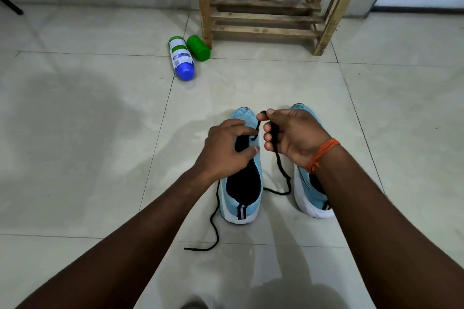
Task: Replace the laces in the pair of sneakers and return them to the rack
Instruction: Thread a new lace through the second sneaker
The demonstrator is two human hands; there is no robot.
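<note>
Right hand [291, 133]: thumb and forefinger pinch the black lace [279, 161]. Left hand [226, 148]: fingers curled, gripping the left sneaker [232, 204] at its throat. Lace trails between it and the right sneaker [311, 198]. Rack [266, 17] beyond, well apart.

Bottle [181, 56] label print too small; unreadable.

White bottle [181, 57] lies beside green bottle [198, 47] on floor [75, 108]
</note>
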